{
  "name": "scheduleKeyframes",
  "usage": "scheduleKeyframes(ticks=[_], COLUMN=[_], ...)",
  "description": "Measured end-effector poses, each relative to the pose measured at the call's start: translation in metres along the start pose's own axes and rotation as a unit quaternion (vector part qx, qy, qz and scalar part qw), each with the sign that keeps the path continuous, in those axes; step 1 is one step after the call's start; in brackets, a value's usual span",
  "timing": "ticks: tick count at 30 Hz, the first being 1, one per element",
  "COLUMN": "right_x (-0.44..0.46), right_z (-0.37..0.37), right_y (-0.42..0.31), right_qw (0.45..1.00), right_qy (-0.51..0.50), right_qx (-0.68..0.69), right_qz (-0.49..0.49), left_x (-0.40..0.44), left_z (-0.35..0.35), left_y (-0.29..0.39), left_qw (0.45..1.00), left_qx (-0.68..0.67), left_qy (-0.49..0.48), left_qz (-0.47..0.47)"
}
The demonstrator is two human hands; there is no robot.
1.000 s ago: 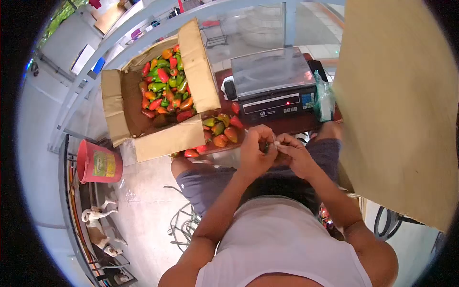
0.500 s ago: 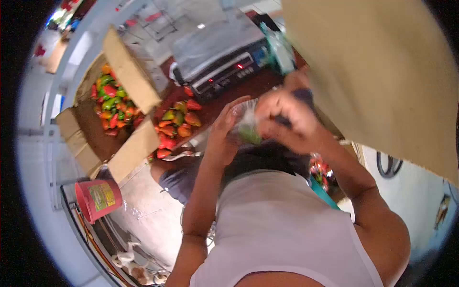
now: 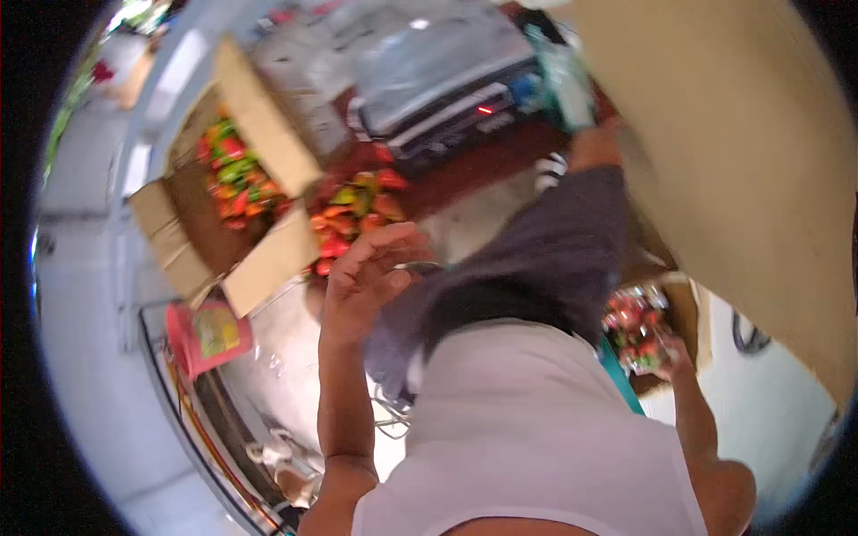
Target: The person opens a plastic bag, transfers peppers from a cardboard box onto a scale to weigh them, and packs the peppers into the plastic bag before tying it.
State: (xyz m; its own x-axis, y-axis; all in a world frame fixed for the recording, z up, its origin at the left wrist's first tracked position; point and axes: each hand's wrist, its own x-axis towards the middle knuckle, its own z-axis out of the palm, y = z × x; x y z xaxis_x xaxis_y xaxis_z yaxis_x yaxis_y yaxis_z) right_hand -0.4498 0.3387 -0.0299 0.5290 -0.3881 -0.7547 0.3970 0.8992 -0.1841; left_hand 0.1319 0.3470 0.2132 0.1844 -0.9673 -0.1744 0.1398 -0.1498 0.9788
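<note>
My left hand [image 3: 368,279] hangs open over my left thigh, fingers loosely curved and holding nothing visible. Just beyond it, red, orange and yellow peppers [image 3: 362,214] lie in a pile on the dark red table. Down at my right side, my right hand [image 3: 677,359] reaches into a cardboard box [image 3: 686,313] and grips a clear plastic bag of peppers [image 3: 645,357]; blur partly hides the fingers. Other shiny bagged peppers [image 3: 633,308] lie in that box.
An open cardboard box [image 3: 192,223] of mixed peppers stands at the left. A digital scale [image 3: 447,80] with a red display sits ahead, green plastic bags [image 3: 565,80] beside it. A large cardboard flap [image 3: 724,161] fills the upper right. A pink bucket [image 3: 210,339] is lower left.
Both hands were together in front of me around a clear bag with something green. My right hand has swung down to the box at my right; my left has drawn back left and opened.
</note>
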Motion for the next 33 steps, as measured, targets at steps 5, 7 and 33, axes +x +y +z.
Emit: scheduleKeyframes(ticks=[5, 7, 33], right_x=[0.061, 0.084, 0.142], right_z=[-0.084, -0.072, 0.311], right_y=[0.015, 0.014, -0.131], right_qw=[0.993, 0.982, 0.584], right_qy=[0.116, 0.159, 0.112], right_qx=[-0.004, -0.042, -0.570], right_qz=[-0.017, -0.093, -0.567], left_x=[-0.033, -0.036, 0.334], left_z=[-0.062, -0.072, 0.153], left_y=[0.061, 0.074, -0.134], left_qw=[0.973, 0.955, 0.836], left_qx=[0.072, 0.079, 0.533], left_qy=[0.170, 0.204, -0.030], left_qz=[0.141, 0.198, 0.128])
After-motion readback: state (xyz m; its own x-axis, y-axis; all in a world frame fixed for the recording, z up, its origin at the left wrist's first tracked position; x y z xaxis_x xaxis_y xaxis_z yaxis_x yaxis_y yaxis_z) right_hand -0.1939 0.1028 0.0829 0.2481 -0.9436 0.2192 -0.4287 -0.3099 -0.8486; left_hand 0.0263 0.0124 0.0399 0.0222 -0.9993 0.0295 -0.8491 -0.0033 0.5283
